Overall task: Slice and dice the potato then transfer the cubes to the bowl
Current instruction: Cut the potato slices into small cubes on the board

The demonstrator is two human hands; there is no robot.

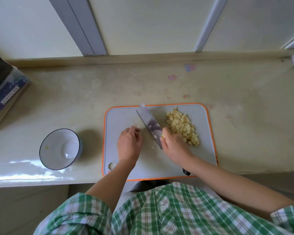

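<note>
**Diced potato heaped on the board, knife in my right grip**

The potato cubes (182, 127) lie in a pale yellow heap on the right half of the cutting board (202, 158). The heap's near edge is partly hidden behind my right grip (174, 145). That grip is closed round the handle of the knife (148, 123). The handle is almost wholly covered, with only a yellow speck showing at the blade's heel. The broad blade runs up and to the left, between the heap and my left grip (129, 143), and blurs at its far tip. A few loose bits (153, 147) lie by its edge. My left grip rests on the board with its fingers bent down. A pale sliver shows at the fingertips, but I cannot tell whether they hold it. Something small and dark pokes out from under my right forearm; I cannot make it out.

The bowl (58, 138) stands on the desk (109, 85) left of the board, apart from it, with one yellowish bit (47, 147) inside. At the far left a box (5, 92) is cut off by the frame, and its label is too blurred to read. Pink and blue scribbles (190, 67) mark the desk beyond the board, none legible.
</note>
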